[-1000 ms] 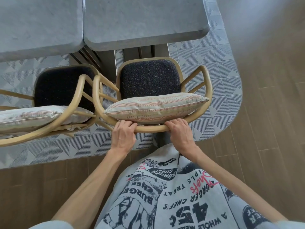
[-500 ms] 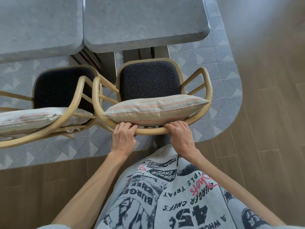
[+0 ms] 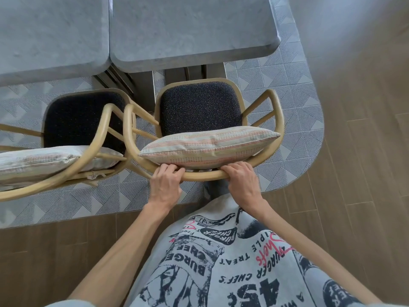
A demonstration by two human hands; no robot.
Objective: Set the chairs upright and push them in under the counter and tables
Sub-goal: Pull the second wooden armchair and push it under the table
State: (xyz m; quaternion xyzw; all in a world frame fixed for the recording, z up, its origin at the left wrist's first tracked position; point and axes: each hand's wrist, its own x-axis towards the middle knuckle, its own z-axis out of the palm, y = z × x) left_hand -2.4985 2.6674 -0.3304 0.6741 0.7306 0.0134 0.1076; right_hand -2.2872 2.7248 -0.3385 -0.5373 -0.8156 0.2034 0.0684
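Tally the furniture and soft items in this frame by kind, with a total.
Chairs: 2, right chair, left chair
Tables: 2, right table, left table
Pillows: 2, right pillow, left pillow
Total: 6

Neighbouring chair point(image 3: 66, 138) tight alongside, left

Wood-plank floor point(image 3: 365, 151), patterned grey rug point(image 3: 294, 89)
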